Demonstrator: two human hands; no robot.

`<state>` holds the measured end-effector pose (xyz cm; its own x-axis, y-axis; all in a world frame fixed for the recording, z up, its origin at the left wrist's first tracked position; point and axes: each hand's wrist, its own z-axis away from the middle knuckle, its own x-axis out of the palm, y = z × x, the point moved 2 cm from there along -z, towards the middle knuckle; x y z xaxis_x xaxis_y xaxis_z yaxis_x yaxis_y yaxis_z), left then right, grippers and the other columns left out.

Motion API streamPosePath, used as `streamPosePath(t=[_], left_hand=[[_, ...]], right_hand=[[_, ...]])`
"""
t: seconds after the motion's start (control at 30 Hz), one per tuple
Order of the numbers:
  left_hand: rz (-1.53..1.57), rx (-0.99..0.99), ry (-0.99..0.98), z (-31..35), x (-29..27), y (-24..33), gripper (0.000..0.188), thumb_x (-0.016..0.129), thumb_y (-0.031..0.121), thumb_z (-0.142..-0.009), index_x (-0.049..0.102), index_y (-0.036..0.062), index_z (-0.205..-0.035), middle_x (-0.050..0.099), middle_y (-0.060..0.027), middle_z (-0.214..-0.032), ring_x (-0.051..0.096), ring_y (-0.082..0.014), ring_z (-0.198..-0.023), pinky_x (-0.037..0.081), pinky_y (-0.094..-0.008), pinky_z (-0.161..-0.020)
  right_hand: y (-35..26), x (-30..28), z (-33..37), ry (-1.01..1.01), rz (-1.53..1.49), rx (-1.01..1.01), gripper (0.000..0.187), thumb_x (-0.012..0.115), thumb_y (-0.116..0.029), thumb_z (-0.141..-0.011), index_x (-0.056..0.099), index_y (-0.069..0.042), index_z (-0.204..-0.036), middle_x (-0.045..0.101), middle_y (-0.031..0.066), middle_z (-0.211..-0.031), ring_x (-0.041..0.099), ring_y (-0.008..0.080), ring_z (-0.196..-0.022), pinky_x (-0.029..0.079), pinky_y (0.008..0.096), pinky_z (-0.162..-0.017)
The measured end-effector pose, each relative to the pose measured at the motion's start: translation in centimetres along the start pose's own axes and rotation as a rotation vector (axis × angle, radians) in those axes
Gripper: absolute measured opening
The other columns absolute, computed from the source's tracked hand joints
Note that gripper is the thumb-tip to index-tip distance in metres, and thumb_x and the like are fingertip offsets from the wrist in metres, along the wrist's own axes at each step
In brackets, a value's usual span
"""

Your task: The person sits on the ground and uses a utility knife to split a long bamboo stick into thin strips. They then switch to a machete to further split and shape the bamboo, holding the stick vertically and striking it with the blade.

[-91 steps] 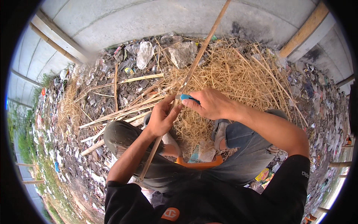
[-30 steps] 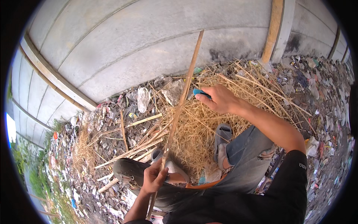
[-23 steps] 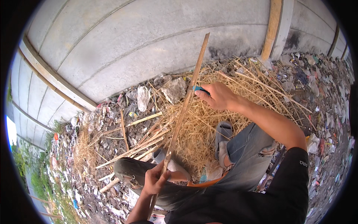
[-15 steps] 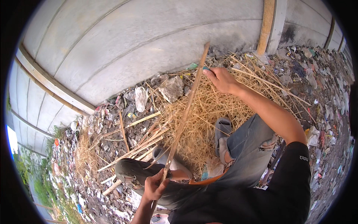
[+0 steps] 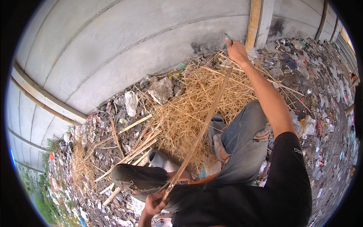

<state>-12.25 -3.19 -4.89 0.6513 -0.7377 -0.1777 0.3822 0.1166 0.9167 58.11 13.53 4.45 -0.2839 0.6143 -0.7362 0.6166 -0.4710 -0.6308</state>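
Observation:
My left hand (image 5: 154,204) is closed around the lower end of a long split bamboo strip (image 5: 200,139). The strip slants up and to the right, past my knees and over a heap of straw-like bamboo shavings (image 5: 189,102). Beyond its far tip, my right hand (image 5: 237,52) is raised near the wall, apart from the strip. The fingers of that hand are closed on a small teal-and-dark tool (image 5: 228,36) that looks like a knife; most of it is hidden in the grip.
Split bamboo pieces (image 5: 140,145) lie beside my left knee. A pale concrete panel wall (image 5: 151,26) with a wooden post (image 5: 253,22) stands ahead. Plastic litter (image 5: 317,75) covers the ground around. My sandalled feet (image 5: 216,130) rest at the shavings' edge.
My right hand has moved off the strip, up and to the right, with the small tool. The strip's far end has swung down and to the right; the view has shifted slightly.

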Motion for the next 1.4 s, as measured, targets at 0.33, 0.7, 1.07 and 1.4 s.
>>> streamPosePath(t=[0.33, 0.7, 1.07, 1.4], left_hand=[[0.152, 0.002, 0.271, -1.2, 1.2, 3.0, 0.039, 0.066, 0.007, -0.098, 0.057, -0.0089, -0.133, 0.057, 0.0064, -0.088, 0.046, 0.0003, -0.072, 0.036, -0.0161, -0.061], [0.106, 0.237, 0.37, -10.0, 2.7, 8.9, 0.052, 0.063, 0.012, -0.102, 0.046, -0.0063, -0.147, 0.061, 0.002, -0.075, 0.053, -0.0031, -0.059, 0.043, -0.0202, -0.052], [0.034, 0.318, 0.364, -17.1, 3.2, 15.3, 0.054, 0.061, 0.014, -0.103, 0.043, -0.0105, -0.147, 0.056, 0.0046, -0.076, 0.048, -0.0016, -0.064, 0.041, -0.0203, -0.055], [0.01, 0.346, 0.42, -19.5, 4.2, 13.8, 0.054, 0.063, 0.011, -0.101, 0.044, -0.0141, -0.144, 0.055, 0.0056, -0.081, 0.047, -0.0014, -0.069, 0.039, -0.0191, -0.058]], right_hand=[[1.5, 0.6, 2.9, 0.044, -0.08, -0.219, 0.066, 0.042, -0.057, -0.104, 0.063, 0.002, -0.083, 0.062, 0.0198, -0.071, 0.058, 0.0391, -0.066, 0.045, 0.0506, -0.068], [-10.9, 1.1, 11.6, -0.329, -0.247, -0.627, 0.063, 0.045, -0.058, -0.105, 0.062, -0.003, -0.078, 0.05, 0.0061, -0.055, 0.047, 0.0187, -0.05, 0.038, 0.0392, -0.053], [-15.6, 4.1, 23.5, -0.669, -0.231, -0.93, 0.061, 0.047, -0.057, -0.104, 0.063, -0.004, -0.076, 0.051, 0.0132, -0.048, 0.055, 0.0307, -0.042, 0.042, 0.0457, -0.045], [-14.7, 5.6, 24.1, -0.649, -0.214, -1.004, 0.062, 0.049, -0.058, -0.102, 0.062, -0.004, -0.074, 0.053, 0.0136, -0.047, 0.059, 0.0316, -0.043, 0.046, 0.0444, -0.043]])
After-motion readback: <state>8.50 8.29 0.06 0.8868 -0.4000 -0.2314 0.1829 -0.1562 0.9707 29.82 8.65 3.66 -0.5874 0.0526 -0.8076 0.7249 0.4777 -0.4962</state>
